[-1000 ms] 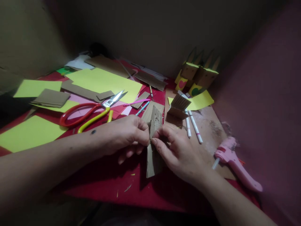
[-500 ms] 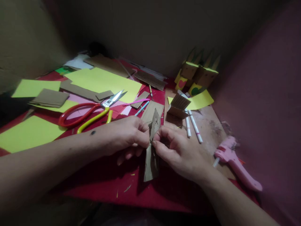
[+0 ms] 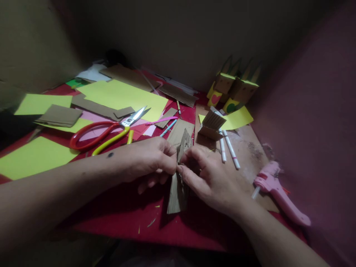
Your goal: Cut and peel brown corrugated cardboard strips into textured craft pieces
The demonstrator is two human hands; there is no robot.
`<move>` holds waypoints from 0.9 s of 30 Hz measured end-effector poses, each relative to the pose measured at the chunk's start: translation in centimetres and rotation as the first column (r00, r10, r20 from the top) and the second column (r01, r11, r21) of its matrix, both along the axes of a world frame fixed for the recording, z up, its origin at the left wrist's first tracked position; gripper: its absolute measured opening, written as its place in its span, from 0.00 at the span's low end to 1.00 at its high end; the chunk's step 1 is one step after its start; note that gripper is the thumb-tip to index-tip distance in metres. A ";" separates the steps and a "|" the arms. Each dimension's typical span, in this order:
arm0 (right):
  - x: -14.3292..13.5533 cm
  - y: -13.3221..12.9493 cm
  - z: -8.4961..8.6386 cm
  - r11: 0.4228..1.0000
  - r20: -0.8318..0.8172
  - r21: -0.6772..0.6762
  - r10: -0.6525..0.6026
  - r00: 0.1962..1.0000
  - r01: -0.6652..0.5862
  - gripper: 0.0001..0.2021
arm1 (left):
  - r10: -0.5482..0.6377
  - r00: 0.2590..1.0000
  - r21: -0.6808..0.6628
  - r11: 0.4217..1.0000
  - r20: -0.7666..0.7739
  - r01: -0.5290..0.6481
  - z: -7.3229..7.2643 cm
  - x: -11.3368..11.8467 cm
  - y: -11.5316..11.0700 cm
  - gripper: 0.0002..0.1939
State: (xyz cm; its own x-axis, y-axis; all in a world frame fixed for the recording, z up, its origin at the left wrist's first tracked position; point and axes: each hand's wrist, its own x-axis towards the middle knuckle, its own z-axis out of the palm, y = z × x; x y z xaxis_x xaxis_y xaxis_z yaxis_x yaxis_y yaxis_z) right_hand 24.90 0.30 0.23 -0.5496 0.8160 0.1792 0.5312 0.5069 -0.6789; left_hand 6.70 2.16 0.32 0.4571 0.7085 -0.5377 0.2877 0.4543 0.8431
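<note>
A narrow strip of brown cardboard (image 3: 177, 194) is held on edge over the red table, its long side running away from me. My left hand (image 3: 158, 159) is closed on it from the left, thumb and index finger pinching near its middle. From the right, my right hand (image 3: 204, 174) pinches the same strip, fingertips almost meeting those of the left. What lies between the fingertips is hidden. Behind the strip is another flat cardboard piece (image 3: 182, 129). Red-and-yellow handled scissors (image 3: 111, 133) rest left of it, blades partly apart.
To the right lie a pink glue gun (image 3: 274, 185), white markers (image 3: 230, 150) and a folded cardboard piece (image 3: 211, 126). Cardboard boxes with pointed tops (image 3: 236, 83) stand at the back right. Yellow sheets (image 3: 128, 96) and cardboard scraps cover the left side of the red table (image 3: 139, 226).
The strip has tilted slightly, its near end shifting a little left and its far end right. My right fingertips have moved slightly left along with it.
</note>
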 end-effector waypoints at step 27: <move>0.0 0.2 -0.3 0.987 0.025 -0.112 -0.112 0.993 0.114 0.07 | -0.113 0.993 0.047 0.992 -0.041 0.115 -0.3 0.1 0.0 0.04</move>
State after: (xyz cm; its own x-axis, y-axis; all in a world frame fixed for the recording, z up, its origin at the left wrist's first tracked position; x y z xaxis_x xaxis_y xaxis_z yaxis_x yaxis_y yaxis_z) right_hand 24.86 0.48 -0.08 -0.4551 0.8874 0.0728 0.5934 0.3632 -0.7183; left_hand 6.77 2.19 0.05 0.5163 0.6789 -0.5221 0.3679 0.3747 0.8510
